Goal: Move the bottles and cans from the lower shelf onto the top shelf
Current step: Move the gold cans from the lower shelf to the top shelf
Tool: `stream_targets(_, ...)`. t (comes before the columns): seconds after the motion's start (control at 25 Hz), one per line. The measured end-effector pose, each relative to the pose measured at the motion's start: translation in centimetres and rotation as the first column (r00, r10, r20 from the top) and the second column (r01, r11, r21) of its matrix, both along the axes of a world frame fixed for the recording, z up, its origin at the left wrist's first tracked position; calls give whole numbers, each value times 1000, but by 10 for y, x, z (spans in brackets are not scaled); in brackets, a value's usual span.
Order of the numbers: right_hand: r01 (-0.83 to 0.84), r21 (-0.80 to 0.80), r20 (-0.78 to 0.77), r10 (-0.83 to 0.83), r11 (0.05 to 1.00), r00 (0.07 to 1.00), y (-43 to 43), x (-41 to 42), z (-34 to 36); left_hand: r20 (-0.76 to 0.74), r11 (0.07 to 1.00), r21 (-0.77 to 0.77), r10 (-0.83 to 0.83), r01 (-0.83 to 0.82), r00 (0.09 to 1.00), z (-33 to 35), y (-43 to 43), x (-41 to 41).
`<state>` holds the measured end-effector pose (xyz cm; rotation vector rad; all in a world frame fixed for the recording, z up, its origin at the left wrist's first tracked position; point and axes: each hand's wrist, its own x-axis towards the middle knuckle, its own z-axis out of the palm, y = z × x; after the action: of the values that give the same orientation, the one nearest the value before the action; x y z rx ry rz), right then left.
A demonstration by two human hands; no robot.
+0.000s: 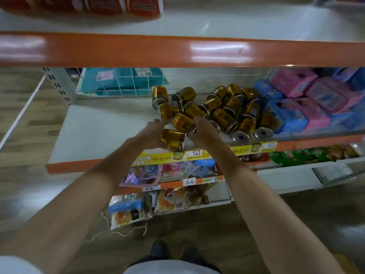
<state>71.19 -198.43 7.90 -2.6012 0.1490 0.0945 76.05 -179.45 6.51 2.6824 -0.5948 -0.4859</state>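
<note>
Several gold cans (223,117) lie tumbled in a pile on the lower shelf (94,131). My left hand (150,133) holds one gold can (173,138) on its side over the shelf's front edge, above the price strip. Just to its right, my right hand (201,129) curls its fingers over another gold can (182,122) at the front of the pile. The top shelf (217,22) is a white board with an orange front edge, directly above the pile. No bottles are in view.
Red packages (102,4) stand at the top shelf's back left. Pink and blue boxes (308,103) crowd the lower shelf to the right of the cans. Teal packs (122,80) sit behind a wire grid. Snack bags (169,173) fill the shelves below.
</note>
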Motion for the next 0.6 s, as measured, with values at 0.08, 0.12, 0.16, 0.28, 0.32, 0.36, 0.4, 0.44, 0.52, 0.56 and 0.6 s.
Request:
stream_targets(0.08, -31, -12, 17, 32, 999, 999, -2, 16, -5, -40, 998, 37, -44, 46, 998, -9, -4, 10)
stream_targets(0.12, -47, -28, 20, 48, 998, 999, -3, 24, -6, -58, 998, 40, -50, 53, 997, -13, -5, 14)
stream_targets(0.16, -62, -38, 16, 62, 997, 998, -5, 32, -7, -75, 997, 38, -57, 60, 996, -16, -6, 18)
stream_targets(0.28, -114, -65, 16, 115, 991, 993, -7, 53, -10, -99, 996, 29, -86, 89, 991, -15, -4, 25)
stream_targets(0.32, -131, -72, 16, 132, 989, 991, -7, 58, -11, -103, 996, 22, -88, 90, 991, -15, -1, 27)
stream_targets(0.36, -149, -79, 14, 151, 986, 989, -6, 63, -12, -113, 996, 25, -82, 85, 990, -13, 3, 30)
stream_targets(0.4, -169, -87, 8, 170, 982, 985, -5, 68, -13, -123, 997, 19, -66, 69, 990, -11, 9, 31)
stream_targets(0.44, -192, -108, -2, 193, 975, 981, -3, 72, -14, -139, 998, 26, -47, 51, 989, -10, 16, 34)
stream_targets(0.52, -233, -182, -33, 231, 955, 972, 2, 77, -17, -161, 999, 32, -1, 6, 987, -14, 36, 43)
stream_targets(0.56, -243, -221, -40, 240, 945, 970, 4, 78, -19, -150, 998, 34, 55, -51, 987, -16, 46, 46)
stream_targets(0.6, -241, -260, -34, 241, 935, 970, 6, 79, -21, -139, 994, 39, 105, -101, 985, -32, 63, 56)
